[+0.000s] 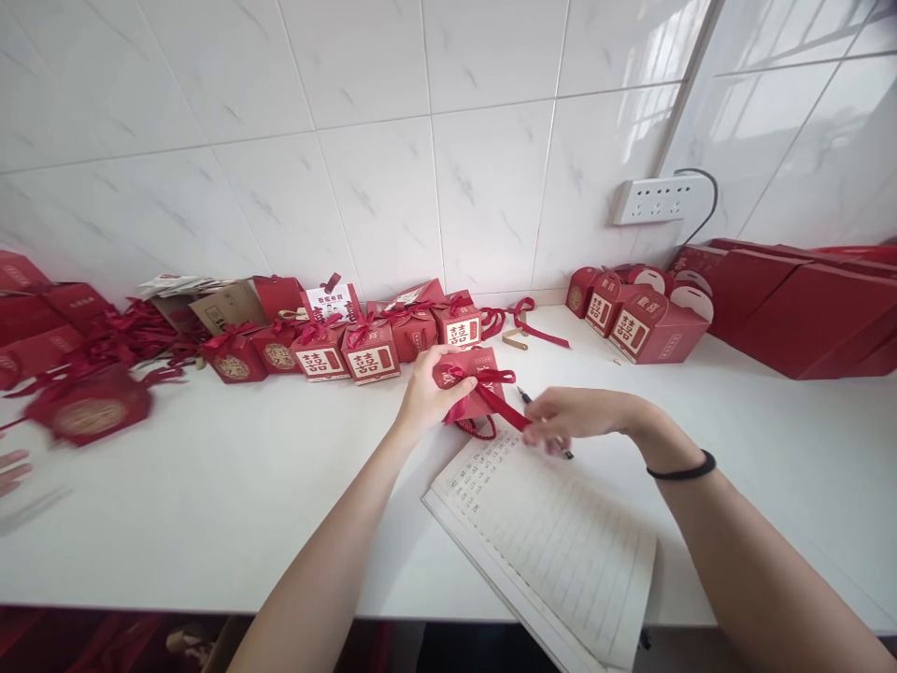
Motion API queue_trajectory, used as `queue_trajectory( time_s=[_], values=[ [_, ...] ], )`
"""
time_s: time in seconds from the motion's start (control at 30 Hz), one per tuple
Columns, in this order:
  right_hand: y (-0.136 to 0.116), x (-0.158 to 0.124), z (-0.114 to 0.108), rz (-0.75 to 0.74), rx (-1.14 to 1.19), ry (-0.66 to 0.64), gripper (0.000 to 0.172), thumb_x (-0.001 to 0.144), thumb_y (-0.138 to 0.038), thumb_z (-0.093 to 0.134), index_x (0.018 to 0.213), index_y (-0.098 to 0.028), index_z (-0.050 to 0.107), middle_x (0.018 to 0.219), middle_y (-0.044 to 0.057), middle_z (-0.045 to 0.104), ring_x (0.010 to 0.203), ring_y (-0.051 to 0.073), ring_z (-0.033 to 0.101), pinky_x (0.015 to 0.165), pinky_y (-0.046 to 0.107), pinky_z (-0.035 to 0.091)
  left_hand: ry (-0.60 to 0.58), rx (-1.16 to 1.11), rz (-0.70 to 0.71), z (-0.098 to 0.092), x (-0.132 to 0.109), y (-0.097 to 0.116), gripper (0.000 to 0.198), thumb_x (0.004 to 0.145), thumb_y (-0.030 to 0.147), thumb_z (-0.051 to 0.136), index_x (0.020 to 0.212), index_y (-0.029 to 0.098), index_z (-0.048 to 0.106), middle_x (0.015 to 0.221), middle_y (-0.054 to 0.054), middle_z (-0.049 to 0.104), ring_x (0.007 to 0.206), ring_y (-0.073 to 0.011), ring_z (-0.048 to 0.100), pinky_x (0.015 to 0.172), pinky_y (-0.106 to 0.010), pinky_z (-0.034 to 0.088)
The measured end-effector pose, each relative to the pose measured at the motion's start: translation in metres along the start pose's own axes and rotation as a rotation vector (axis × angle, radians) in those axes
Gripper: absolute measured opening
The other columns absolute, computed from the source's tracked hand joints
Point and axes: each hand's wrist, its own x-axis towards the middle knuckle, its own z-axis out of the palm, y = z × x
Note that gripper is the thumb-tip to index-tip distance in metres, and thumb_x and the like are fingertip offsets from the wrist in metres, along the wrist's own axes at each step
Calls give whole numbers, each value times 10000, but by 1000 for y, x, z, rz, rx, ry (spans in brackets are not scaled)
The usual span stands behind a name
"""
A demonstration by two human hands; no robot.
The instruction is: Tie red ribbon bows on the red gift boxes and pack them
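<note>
My left hand [433,388] is closed on a small red gift box [483,360], its thumb pressing the ribbon on top. A red ribbon [501,406] runs from the box to my right hand [571,418], whose fingers pinch its end; a black band circles that wrist. Beneath the box hangs a twisted red cord [476,429]. An open lined notebook [561,551] with handwritten numbers lies under and in front of my hands. A dark pen [524,396] is partly hidden behind my right hand.
Finished-looking red boxes with bows [371,353] line the wall. More boxes [662,322] and large red bags [791,308] stand right, below a power strip [653,201]. At far left, another person's hand [10,470] is near a blurred red box [94,407].
</note>
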Motion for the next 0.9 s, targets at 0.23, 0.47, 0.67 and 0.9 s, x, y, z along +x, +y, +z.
queue_trajectory(
  time_s=[0.23,0.47,0.67,0.9],
  values=[
    [-21,21,36,-157,340,-23,350,854,-477,528,763,-140,551,754,60,640,495,110,583,386,178,435,23,22,4,1,-1,1,379,708,283,669,1055,251,520,1153,-41,556,1130,-221,499,981,-387,380],
    [-40,61,86,-68,941,263,239,951,-373,431,894,-154,507,710,29,590,512,144,616,323,204,474,19,56,21,4,-4,5,383,708,257,659,1065,251,520,1150,-42,534,1124,-211,499,979,-373,388],
    [-47,60,93,-62,1078,426,269,965,-290,399,806,-133,548,649,4,567,391,81,522,265,160,393,35,78,12,5,-4,7,383,716,253,651,1074,248,515,1174,-43,528,1144,-205,485,1002,-369,370],
    [-40,68,97,-123,997,484,270,934,-261,430,736,-132,561,531,-39,531,329,61,472,258,137,356,39,71,6,6,-5,6,400,712,260,655,1085,237,512,1164,-45,540,1121,-200,503,988,-357,382]
  ],
)
